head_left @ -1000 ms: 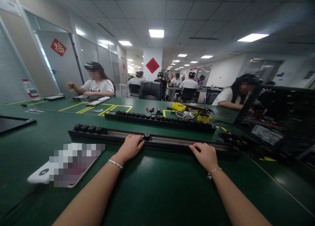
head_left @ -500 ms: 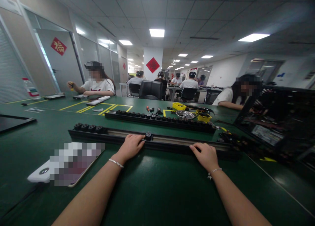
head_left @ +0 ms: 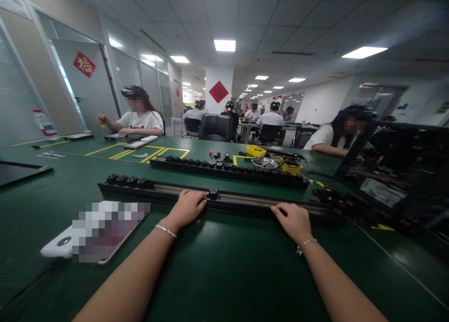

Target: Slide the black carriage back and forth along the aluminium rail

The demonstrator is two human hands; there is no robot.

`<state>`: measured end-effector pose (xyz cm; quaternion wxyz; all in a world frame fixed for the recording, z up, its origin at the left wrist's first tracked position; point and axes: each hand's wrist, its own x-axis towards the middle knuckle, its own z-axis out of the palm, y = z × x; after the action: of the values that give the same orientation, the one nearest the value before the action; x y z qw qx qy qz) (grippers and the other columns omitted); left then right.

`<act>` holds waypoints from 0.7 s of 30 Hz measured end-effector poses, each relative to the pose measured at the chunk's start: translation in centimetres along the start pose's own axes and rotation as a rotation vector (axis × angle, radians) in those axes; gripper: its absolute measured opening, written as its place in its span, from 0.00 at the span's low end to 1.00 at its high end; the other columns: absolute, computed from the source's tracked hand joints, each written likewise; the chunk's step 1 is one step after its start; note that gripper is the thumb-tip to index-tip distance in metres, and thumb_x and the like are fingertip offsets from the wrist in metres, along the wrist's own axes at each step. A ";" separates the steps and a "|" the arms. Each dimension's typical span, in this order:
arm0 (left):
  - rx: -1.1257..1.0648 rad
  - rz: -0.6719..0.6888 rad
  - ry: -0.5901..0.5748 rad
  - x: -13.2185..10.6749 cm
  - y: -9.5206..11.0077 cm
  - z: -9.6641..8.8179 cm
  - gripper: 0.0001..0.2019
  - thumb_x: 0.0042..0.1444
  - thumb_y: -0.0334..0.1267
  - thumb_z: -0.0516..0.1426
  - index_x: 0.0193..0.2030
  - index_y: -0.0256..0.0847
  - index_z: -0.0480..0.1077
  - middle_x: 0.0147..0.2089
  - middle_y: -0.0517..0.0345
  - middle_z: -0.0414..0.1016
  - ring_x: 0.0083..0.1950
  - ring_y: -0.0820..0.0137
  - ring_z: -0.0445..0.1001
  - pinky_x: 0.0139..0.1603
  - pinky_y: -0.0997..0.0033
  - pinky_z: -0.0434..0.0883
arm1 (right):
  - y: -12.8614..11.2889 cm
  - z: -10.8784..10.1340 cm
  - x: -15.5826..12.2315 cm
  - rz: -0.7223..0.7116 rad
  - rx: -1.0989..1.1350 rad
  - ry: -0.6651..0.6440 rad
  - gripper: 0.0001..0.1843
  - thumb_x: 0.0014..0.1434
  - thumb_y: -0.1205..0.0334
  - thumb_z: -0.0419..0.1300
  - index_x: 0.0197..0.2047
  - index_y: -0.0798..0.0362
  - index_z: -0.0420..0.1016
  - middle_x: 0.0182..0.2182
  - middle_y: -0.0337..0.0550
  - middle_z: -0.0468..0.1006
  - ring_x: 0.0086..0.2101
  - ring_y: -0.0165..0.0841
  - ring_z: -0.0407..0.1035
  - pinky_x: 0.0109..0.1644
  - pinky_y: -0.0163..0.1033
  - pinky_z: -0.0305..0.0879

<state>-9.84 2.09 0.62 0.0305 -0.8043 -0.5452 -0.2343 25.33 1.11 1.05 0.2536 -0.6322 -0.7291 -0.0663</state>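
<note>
Left hand on near black rail, fingers at lone black module; right hand at same rail's near edge. Four more modules at its left end. Second rail behind, green bench.

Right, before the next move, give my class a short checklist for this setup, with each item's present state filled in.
1. Left grip at the lone black module: ok, fingertips at its left side.
2. Right grip at the near rail: ok, at the front edge.
3. Near rail lying on the green table: ok.
4. Far rail apart from near rail: ok.
5. Lone module fully seated: cannot tell, base hidden.
</note>
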 end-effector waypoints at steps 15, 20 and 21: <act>-0.003 -0.004 -0.010 0.0 0.2 -0.2 0.17 0.60 0.44 0.47 0.53 0.49 0.66 0.52 0.57 0.74 0.54 0.66 0.69 0.58 0.56 0.54 | 0.2 0.4 0.0 -0.027 -0.022 0.034 0.22 0.58 0.44 0.47 0.31 0.47 0.76 0.33 0.39 0.78 0.37 0.36 0.68 0.41 0.42 0.53; 0.001 0.003 -0.008 0.0 0.2 -0.3 0.17 0.60 0.45 0.46 0.53 0.49 0.66 0.52 0.56 0.74 0.54 0.67 0.69 0.58 0.56 0.54 | 0.3 0.4 0.0 -0.035 -0.017 0.042 0.23 0.58 0.44 0.46 0.31 0.47 0.76 0.33 0.40 0.78 0.36 0.36 0.68 0.41 0.42 0.53; 0.004 0.005 -0.008 0.0 0.2 -0.2 0.17 0.60 0.45 0.46 0.53 0.49 0.66 0.52 0.57 0.74 0.54 0.67 0.69 0.58 0.56 0.53 | 0.3 0.4 0.0 -0.034 -0.012 0.039 0.23 0.58 0.43 0.46 0.31 0.47 0.76 0.33 0.40 0.78 0.36 0.36 0.68 0.41 0.43 0.53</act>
<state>-9.73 1.91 0.88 0.0303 -0.8064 -0.5439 -0.2300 25.49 1.33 0.66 0.2627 -0.6200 -0.7341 -0.0872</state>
